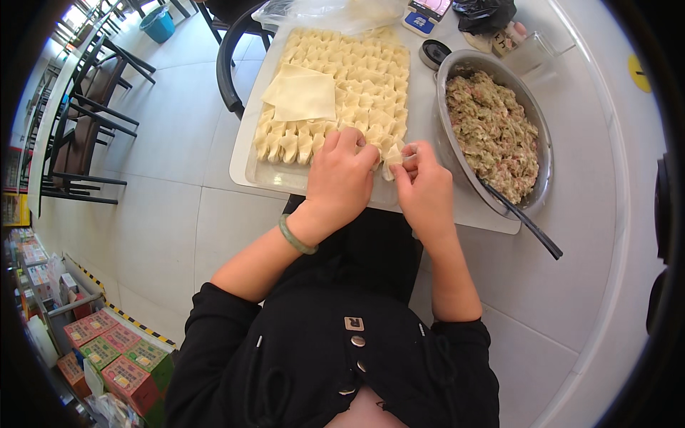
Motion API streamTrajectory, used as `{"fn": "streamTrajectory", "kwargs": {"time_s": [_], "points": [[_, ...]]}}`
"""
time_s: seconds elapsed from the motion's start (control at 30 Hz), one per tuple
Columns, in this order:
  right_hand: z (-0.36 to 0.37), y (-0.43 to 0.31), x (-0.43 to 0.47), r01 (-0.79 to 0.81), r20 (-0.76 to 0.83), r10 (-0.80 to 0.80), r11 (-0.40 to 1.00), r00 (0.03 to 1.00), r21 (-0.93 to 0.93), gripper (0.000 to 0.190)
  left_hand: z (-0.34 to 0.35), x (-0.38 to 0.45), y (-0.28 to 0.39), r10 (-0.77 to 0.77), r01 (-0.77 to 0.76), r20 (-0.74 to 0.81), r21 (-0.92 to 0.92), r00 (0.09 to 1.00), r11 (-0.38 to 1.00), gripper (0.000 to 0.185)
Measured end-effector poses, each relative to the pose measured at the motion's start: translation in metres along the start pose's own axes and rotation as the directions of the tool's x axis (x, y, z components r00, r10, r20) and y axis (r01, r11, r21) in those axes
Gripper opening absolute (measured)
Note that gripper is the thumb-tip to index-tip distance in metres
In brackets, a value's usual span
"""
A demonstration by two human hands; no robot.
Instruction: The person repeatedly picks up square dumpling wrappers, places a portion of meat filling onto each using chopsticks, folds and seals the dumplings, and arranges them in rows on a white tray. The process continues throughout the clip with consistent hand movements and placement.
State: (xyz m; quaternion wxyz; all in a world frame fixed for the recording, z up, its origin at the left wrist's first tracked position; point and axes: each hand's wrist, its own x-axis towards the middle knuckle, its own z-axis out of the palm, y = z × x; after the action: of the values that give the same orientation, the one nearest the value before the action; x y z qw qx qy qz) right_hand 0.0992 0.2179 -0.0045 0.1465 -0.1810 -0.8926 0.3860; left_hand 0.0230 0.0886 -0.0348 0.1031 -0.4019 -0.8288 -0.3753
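Rows of folded wontons fill a shallow plastic tray on the table. My right hand pinches a wonton between thumb and fingers at the tray's near right corner. Just left of it, my left hand is bent over the front row, its fingertips partly hidden among the wontons; whether it grips one is unclear. A few flat square wrappers lie on top of the wontons at the left. To the right stands a steel bowl of minced filling, with black chopsticks resting in it.
Behind the bowl are a round black lid, a clear jar and a black plastic bag. A clear plastic bag lies beyond the tray. A chair stands at the table's left; stacked boxes are at the lower left.
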Motion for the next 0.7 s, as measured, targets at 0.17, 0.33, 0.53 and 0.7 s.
{"fn": "streamTrajectory", "kwargs": {"time_s": [0.17,0.33,0.53,0.7], "points": [[0.009,0.004,0.006,0.087,0.009,-0.086,0.986,0.996,-0.140,0.021,-0.001,-0.002,-0.003,-0.001,0.001,0.003,-0.069,1.000,0.998,0.013],[0.012,0.003,0.011,0.126,0.071,-0.105,0.897,0.992,-0.423,0.015,0.002,-0.002,-0.004,-0.028,0.024,-0.038,-0.117,0.999,0.993,0.019],[0.011,-0.001,0.001,0.283,0.134,-0.252,0.784,0.959,-0.553,0.005,0.002,-0.003,-0.006,-0.005,-0.001,-0.054,-0.107,0.999,0.994,0.020],[0.012,-0.007,-0.006,0.327,0.167,-0.285,0.733,0.944,-0.597,0.006,-0.003,-0.002,-0.007,0.046,-0.047,-0.022,-0.017,0.999,0.999,0.014]]}}
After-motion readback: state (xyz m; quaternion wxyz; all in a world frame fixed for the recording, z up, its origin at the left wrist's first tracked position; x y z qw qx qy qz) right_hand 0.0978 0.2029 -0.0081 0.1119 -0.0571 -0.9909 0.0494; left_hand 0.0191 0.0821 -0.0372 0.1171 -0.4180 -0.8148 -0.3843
